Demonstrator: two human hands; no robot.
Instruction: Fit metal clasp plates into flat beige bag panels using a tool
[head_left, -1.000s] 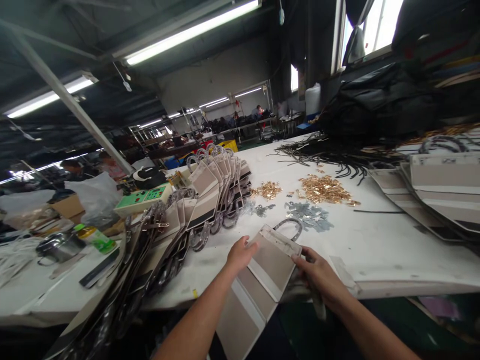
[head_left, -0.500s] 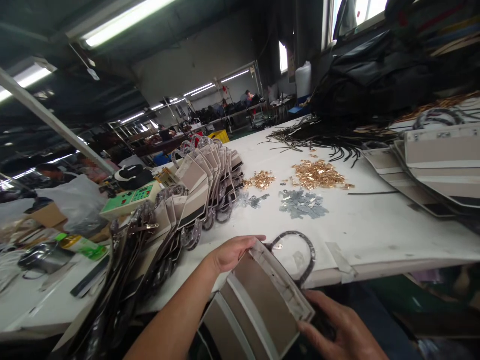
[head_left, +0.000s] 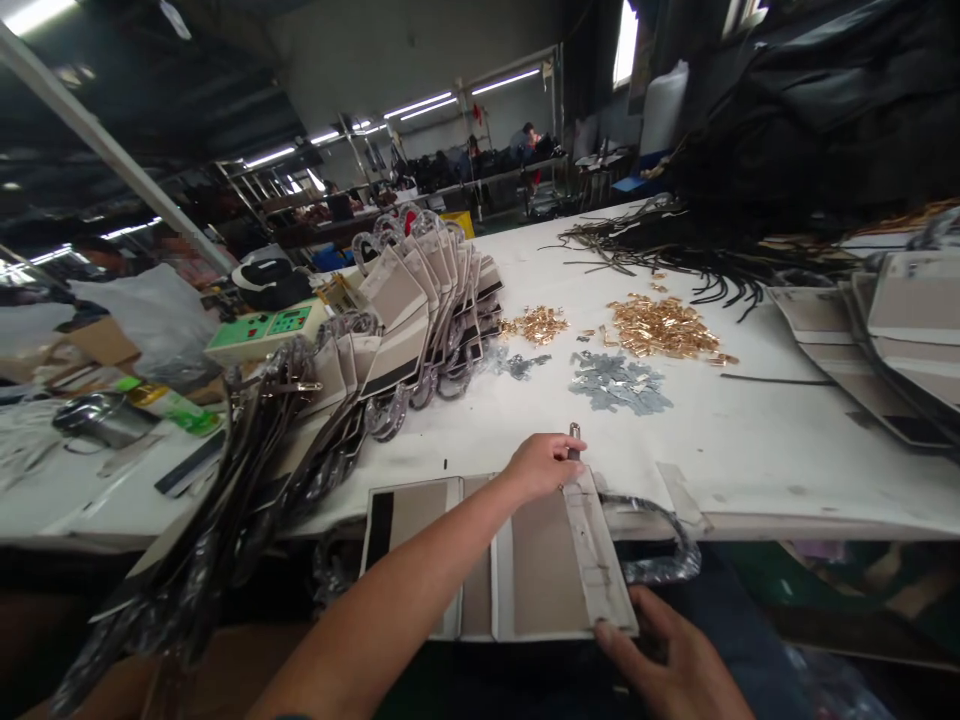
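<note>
A flat, unfolded bag panel (head_left: pixel 545 565) with beige lining and pale edging lies across the table's front edge. Its plastic-wrapped loop handle (head_left: pixel 688 545) sticks out to the right. My left hand (head_left: pixel 541 466) is at the panel's top right corner, fingers pinched on a small dark tab with a shiny metal end (head_left: pixel 575 436). At the lower right corner, my right hand (head_left: pixel 671 650) grips the panel's edge between thumb and fingers. My left forearm covers part of the panel's middle.
Stacked bag panels with wrapped handles (head_left: pixel 405 300) stand left; more panels (head_left: pixel 911 320) lie right. Gold metal pieces (head_left: pixel 664 326) and grey metal plates (head_left: pixel 619 384) are heaped beyond my hands. Dark straps (head_left: pixel 247 480) hang over the front edge. A green-topped machine (head_left: pixel 262 330) is farther left.
The panel has turned from tilted to flatter, and more of it shows at left. My left hand has shifted right onto the tab; the handle has swung down to the right.
</note>
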